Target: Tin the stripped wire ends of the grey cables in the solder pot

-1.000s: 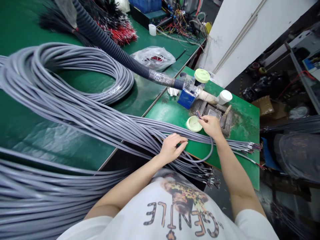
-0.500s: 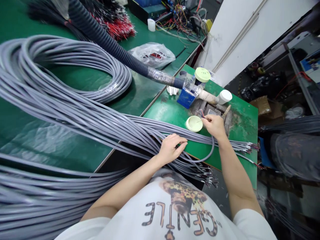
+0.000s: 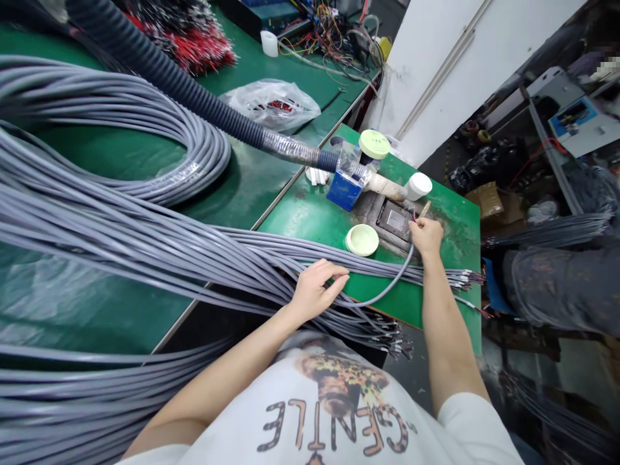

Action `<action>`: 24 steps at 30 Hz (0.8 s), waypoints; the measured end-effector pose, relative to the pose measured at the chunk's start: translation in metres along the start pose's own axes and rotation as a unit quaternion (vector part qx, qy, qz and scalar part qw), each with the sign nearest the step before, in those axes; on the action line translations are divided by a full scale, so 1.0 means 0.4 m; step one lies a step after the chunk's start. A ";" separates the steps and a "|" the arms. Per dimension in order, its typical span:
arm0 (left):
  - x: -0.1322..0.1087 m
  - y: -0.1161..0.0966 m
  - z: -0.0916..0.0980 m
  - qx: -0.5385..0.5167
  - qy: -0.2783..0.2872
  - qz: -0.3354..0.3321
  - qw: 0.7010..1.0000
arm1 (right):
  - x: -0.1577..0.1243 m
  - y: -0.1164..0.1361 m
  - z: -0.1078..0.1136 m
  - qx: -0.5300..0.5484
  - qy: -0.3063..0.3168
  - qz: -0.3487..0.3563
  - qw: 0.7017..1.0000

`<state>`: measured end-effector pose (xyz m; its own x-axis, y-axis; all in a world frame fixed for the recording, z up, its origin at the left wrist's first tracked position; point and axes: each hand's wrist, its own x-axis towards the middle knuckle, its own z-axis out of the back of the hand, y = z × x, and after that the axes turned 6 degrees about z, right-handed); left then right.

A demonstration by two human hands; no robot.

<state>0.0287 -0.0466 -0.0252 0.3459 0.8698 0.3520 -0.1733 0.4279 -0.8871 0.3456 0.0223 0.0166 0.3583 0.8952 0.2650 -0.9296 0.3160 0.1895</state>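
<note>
The word "GENTLE" stands in large patterned capitals across the front of the white shirt (image 3: pixel 324 402), upside down in this view, with a small mark beside its G too small to make out. Dark marks on the pale green lid (image 3: pixel 374 143) cannot be read.

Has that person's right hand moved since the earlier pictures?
Yes. Judged against the open pale-green dish, the right hand, holding a grey cable near its end, has moved away toward the picture's right.
</note>
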 end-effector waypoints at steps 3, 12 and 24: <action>0.002 -0.001 0.001 0.000 -0.001 -0.003 1.000 | 0.003 -0.001 -0.009 -0.006 0.006 -0.006 1.000; 0.003 -0.004 0.000 0.003 -0.001 -0.004 1.000 | 0.008 -0.004 -0.020 -0.014 0.016 -0.017 1.000; 0.003 -0.001 -0.001 0.009 -0.007 -0.014 1.000 | -0.001 -0.014 0.013 0.079 -0.009 0.005 0.997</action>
<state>0.0295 -0.0455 -0.0246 0.3383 0.8604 0.3811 -0.1803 0.4568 -0.8711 0.3511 0.0183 0.0205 0.3521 0.8919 0.2839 -0.9086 0.2528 0.3324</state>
